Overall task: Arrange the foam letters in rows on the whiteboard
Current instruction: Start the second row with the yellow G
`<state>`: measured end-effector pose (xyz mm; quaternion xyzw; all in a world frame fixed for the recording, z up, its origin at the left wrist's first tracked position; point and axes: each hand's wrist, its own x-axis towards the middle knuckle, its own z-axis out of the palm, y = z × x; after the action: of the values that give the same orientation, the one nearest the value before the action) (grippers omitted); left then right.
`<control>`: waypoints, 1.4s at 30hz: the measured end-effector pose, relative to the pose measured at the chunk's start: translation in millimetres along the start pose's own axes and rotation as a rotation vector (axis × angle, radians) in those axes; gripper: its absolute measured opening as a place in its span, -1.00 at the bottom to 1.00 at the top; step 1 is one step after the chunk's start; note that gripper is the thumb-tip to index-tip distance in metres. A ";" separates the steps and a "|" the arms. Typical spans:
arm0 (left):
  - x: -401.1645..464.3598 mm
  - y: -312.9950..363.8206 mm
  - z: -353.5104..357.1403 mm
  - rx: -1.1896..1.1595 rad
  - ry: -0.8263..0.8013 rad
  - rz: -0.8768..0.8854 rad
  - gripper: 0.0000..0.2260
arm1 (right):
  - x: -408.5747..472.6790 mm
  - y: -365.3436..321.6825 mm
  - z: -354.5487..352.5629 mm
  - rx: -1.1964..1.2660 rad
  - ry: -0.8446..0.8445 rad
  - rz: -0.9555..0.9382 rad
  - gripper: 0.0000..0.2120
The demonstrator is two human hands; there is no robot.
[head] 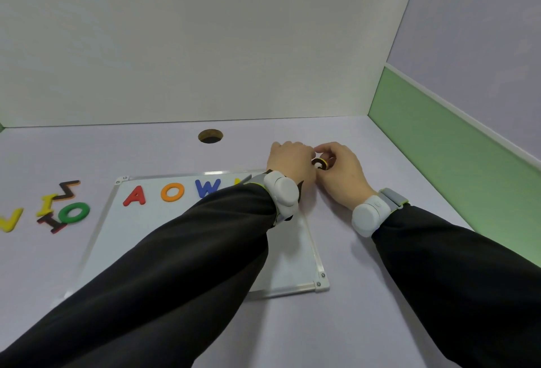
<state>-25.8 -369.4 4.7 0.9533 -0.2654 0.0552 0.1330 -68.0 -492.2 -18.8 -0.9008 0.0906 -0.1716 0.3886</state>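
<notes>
Both hands (316,163) around half-hidden yellow letter (320,163); fourth board letter (237,182) sleeve-covered

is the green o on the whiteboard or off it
Off it. The green o lies on the table left of the whiteboard, among other loose letters.

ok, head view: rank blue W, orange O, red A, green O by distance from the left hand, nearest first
From the left hand:
1. blue W, top row of the whiteboard, just left of the sleeve
2. orange O, mid row
3. red A, row's left end
4. green O, off the board, far left
</notes>
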 end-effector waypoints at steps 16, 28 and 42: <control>-32.7 -16.9 -32.6 -0.597 0.047 -0.156 -0.75 | -22.8 -31.3 -13.9 0.171 0.088 -0.005 -0.61; -65.2 -46.5 -46.4 -0.718 0.079 -0.174 -0.76 | -35.8 -65.6 -8.7 0.378 -0.116 0.060 -0.88; -122.0 -105.9 -85.8 -0.629 0.018 -0.255 -0.86 | -50.3 -110.7 28.6 0.317 -0.311 -0.090 -0.92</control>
<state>-77.7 -198.0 41.7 0.8905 -0.1467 -0.0382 0.4289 -100.4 -382.6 31.9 -0.8473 -0.0386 -0.0598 0.5264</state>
